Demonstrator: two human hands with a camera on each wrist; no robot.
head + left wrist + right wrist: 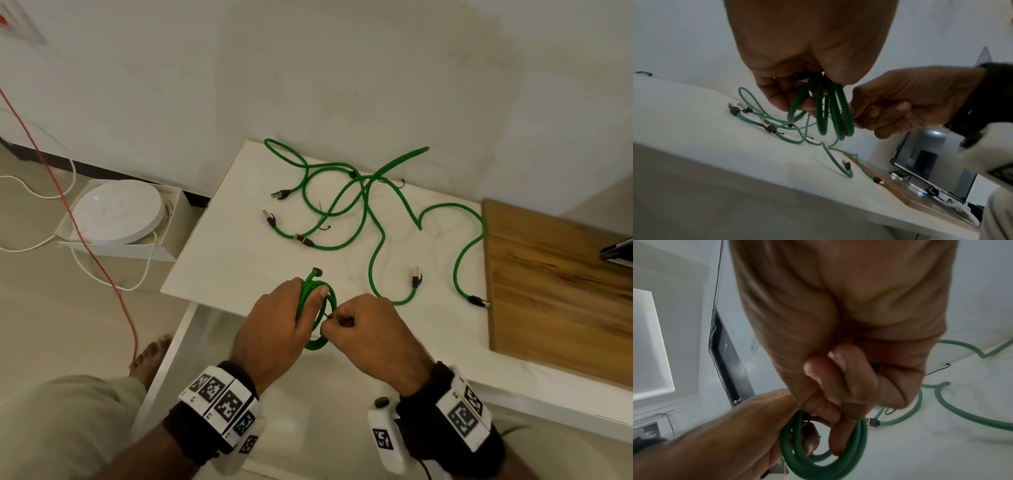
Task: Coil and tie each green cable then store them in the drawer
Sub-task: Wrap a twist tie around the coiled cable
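My left hand [310,301] grips a coiled green cable [317,344] just above the front edge of the white table [222,257], thumb pressed over the loops. A black plug pokes out at the top of the coil. My right hand [337,320] touches the coil's right side and pinches a thin black tie [324,313] against it. In the left wrist view the coil [836,116] hangs from my left hand [797,97], with the right hand [879,110] beside it. The right wrist view shows curled right fingers [830,402] at the coil [838,467]. No drawer is in view.
Loose green cables [366,205] with several plugs sprawl over the back and right of the table, with thin black ties [322,219] among them. A wooden board [548,291] lies at the right. On the floor at left stand a white round device [118,212] and a red cord [85,240].
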